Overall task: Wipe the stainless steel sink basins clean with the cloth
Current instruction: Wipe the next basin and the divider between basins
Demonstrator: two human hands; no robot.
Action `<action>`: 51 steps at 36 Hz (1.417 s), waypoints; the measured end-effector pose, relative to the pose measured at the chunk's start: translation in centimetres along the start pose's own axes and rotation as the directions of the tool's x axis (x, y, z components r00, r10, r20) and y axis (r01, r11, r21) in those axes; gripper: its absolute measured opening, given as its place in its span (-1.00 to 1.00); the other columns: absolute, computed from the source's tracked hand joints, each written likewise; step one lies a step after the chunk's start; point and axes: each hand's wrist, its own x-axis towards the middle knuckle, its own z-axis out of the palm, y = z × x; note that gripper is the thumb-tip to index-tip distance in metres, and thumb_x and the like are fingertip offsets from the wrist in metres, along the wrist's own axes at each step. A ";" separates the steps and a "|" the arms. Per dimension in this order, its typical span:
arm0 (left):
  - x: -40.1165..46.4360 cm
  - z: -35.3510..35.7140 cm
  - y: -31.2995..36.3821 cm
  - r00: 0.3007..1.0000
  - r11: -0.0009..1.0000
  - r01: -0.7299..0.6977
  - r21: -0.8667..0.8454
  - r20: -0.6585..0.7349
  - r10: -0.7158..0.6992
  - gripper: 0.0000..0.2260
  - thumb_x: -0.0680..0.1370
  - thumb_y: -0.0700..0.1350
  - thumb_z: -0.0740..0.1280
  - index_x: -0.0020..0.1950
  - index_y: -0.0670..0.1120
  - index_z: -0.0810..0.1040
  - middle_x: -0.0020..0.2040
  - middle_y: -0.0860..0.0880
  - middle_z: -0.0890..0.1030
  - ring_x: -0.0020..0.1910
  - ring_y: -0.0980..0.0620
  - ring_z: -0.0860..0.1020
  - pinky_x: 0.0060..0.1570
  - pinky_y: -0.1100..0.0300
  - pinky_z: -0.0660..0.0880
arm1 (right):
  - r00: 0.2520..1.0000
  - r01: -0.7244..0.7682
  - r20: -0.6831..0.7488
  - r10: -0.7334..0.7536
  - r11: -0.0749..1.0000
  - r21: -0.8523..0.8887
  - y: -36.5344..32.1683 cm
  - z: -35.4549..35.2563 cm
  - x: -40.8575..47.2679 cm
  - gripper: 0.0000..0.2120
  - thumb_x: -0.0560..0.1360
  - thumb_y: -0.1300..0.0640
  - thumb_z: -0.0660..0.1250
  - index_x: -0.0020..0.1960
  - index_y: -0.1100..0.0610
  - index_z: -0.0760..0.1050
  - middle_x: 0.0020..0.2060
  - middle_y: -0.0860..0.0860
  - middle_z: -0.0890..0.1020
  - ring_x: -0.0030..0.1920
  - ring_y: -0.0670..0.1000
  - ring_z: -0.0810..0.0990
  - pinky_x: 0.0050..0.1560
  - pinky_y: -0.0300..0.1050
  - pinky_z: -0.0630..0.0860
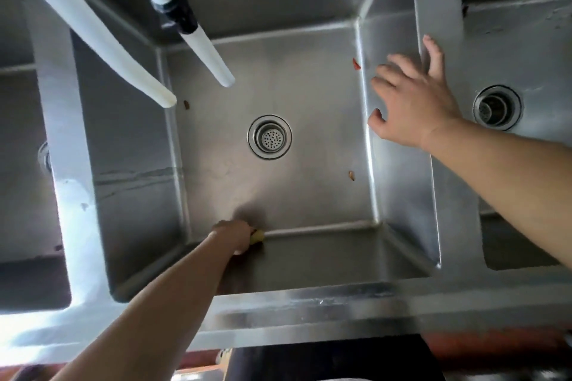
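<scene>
Head view: you are looking straight down into the middle basin (309,148) of a stainless steel sink with several basins. Your left hand (236,237) is low at the near edge of the basin floor, where floor meets front wall; its fingers are curled round a small yellow cloth (257,237), only a corner of which shows past the knuckles, pressed into that seam. Your right hand (414,99) is up at the divider (433,9) between the middle and right basins, fingers spread and relaxed, the grip released and holding nothing; fingertips lie at the divider's top edge, though whether the palm touches the wall is not clear. The round strainer drain (269,137) sits mid-floor, well apart from both hands. Food scraps lie on the floor: a red bit (356,64) by the right wall, a brown one (351,175) lower on the same side, another (186,105) near the left wall. Two white spout tubes (93,28) (198,37) hang over the basin from the back left, the shorter one banded in black. The right basin (541,56) shows its own drain (496,107); the left basin (18,133) is partly in view.
</scene>
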 end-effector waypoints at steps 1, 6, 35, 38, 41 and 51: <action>-0.3 -0.4 -0.9 1.000 1.000 -0.002 -0.026 0.011 0.002 -0.66 0.62 -0.01 0.24 0.41 0.06 0.47 0.32 -0.06 0.54 0.24 -0.12 0.53 0.26 -0.02 0.48 | 0.999 0.025 0.030 -0.023 0.997 -0.067 -0.2 0.0 0.0 -0.56 0.44 -0.05 0.22 0.15 0.22 0.58 0.21 0.09 0.54 0.39 0.13 0.32 0.47 0.46 -0.09; -1.5 -2.3 -5.6 0.980 0.777 -0.054 -0.627 -0.182 -0.079 -0.55 0.46 0.14 0.44 0.29 -0.01 0.59 0.23 -0.06 0.62 0.23 -0.11 0.57 0.19 0.18 0.44 | 0.971 0.192 0.177 -0.163 0.968 -0.159 -2.8 0.8 -1.3 -0.62 0.44 0.04 0.31 0.20 0.17 0.58 0.33 0.14 0.47 0.48 0.19 0.21 0.46 0.40 -0.02; 4.9 1.3 0.6 0.890 0.892 -0.422 -0.163 -0.259 0.374 -0.49 0.50 -0.27 0.33 0.44 0.03 0.45 0.34 -0.13 0.47 0.30 -0.16 0.44 0.27 0.12 0.36 | 0.570 -0.608 0.821 0.018 0.682 0.407 -17.9 12.5 -6.4 -0.05 0.42 0.10 0.31 0.58 -0.22 -0.24 0.60 -0.14 -0.15 0.60 0.10 -0.11 0.48 0.32 0.09; 4.6 -0.1 0.9 0.917 0.912 -0.396 -0.112 -0.111 0.384 -0.55 0.58 -0.20 0.29 0.47 0.04 0.43 0.41 -0.10 0.47 0.30 -0.13 0.48 0.22 0.18 0.38 | 0.566 -0.577 0.824 -0.017 0.705 0.411 -17.6 12.5 -7.1 -0.05 0.42 0.06 0.34 0.59 -0.19 -0.20 0.59 -0.16 -0.13 0.59 0.10 -0.07 0.45 0.32 0.13; 4.2 -2.8 0.1 0.918 0.908 -0.393 -0.145 -0.005 0.397 -0.52 0.50 -0.33 0.26 0.38 -0.01 0.54 0.25 -0.09 0.60 0.00 0.00 0.55 -0.11 0.32 0.39 | 0.550 -0.565 0.834 -0.032 0.722 0.400 -17.6 12.7 -7.9 -0.03 0.42 0.04 0.36 0.59 -0.19 -0.22 0.59 -0.15 -0.23 0.60 0.08 -0.14 0.46 0.33 0.10; 5.5 -9.8 -6.8 0.633 0.793 -0.343 -0.503 -0.748 -0.200 -0.66 0.56 -0.21 0.32 0.33 -0.02 0.57 0.10 -0.10 0.61 0.06 -0.07 0.57 -0.03 0.28 0.38 | 0.530 -0.602 0.848 -0.018 0.696 0.391 -18.7 13.3 -8.4 0.08 0.35 0.07 0.42 0.58 -0.19 -0.27 0.57 -0.11 -0.33 0.59 0.11 -0.27 0.50 0.28 0.01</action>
